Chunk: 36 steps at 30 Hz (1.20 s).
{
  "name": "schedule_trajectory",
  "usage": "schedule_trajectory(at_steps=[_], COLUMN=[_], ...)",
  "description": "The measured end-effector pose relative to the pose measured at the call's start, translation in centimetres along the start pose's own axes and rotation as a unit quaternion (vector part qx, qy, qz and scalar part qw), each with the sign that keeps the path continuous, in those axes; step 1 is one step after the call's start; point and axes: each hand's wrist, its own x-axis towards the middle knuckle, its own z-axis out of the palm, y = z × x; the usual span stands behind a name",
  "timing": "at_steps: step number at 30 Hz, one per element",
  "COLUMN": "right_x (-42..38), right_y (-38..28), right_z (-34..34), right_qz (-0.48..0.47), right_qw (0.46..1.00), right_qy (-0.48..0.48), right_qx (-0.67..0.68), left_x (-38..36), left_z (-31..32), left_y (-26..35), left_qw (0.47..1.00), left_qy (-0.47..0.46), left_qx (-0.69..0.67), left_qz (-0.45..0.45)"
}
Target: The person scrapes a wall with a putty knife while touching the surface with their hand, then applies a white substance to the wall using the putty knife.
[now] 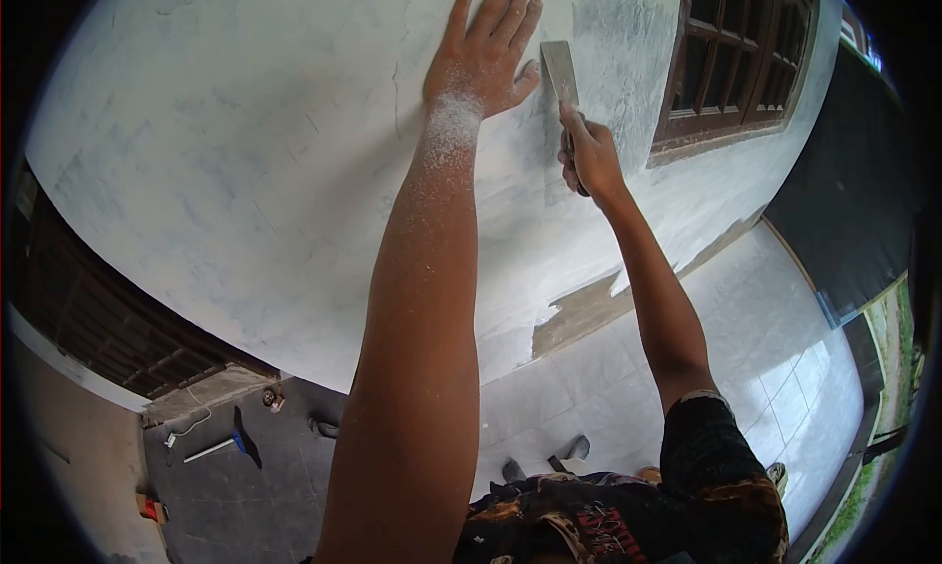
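Up against the white plastered wall, the left hand is pressing flat, fingers spread and holding nothing, seemingly bracing the body; just beside it the right hand is clenching the handle of a putty knife, its blade lying on the wall by the scraped grey patch; white dust is coating the left forearm.

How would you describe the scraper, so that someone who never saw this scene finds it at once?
Start at the white wall, left of the brown window frame. Two hands are raised there: the left hand lies flat and dusty, the right hand is closed. The scraper is the flat grey blade rising from that right fist.
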Motion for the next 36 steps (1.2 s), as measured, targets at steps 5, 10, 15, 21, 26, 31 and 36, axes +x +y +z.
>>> schedule_trajectory(at_steps=[5, 10, 15, 21, 26, 31, 36], right_x=[-1.4, 0.5, -0.6, -0.6, -1.8, -0.4, -1.0], right_y=[2.5, 1.1, 2.4, 1.2, 3.5, -0.4, 2.1], right_z=[-0.6, -0.5, -0.7, -0.7, -1.3, -0.8, -1.4], right_qz=[0.024, -0.017, 0.03, 0.019, 0.05, 0.038, 0.035], right_qw=[1.0, 0.999, 0.999, 1.0, 0.999, 0.999, 0.999], right_qy=[-0.007, 0.026, -0.002, 0.012, 0.0, 0.003, 0.013], right_qx=[-0.008, 0.011, 0.021, 0.02, -0.003, 0.033, -0.014], left_x=[0.1, 0.3, -0.3, 0.1, 0.1, 0.0, 0.2], left_z=[-0.1, -0.1, 0.0, -0.1, -0.1, -0.2, -0.1], left_y=[0.0, 0.0, -0.1, 0.0, -0.1, 0.0, 0.0], left_qw=[1.0, 1.0, 1.0, 1.0, 1.0, 1.0, 0.999], left_qy=[0.007, 0.002, -0.009, 0.012, 0.008, 0.011, 0.001], left_qx=[-0.017, 0.014, 0.013, -0.003, -0.016, -0.025, -0.036], left_qz=[-0.009, -0.003, 0.001, 0.003, -0.001, -0.002, -0.001])
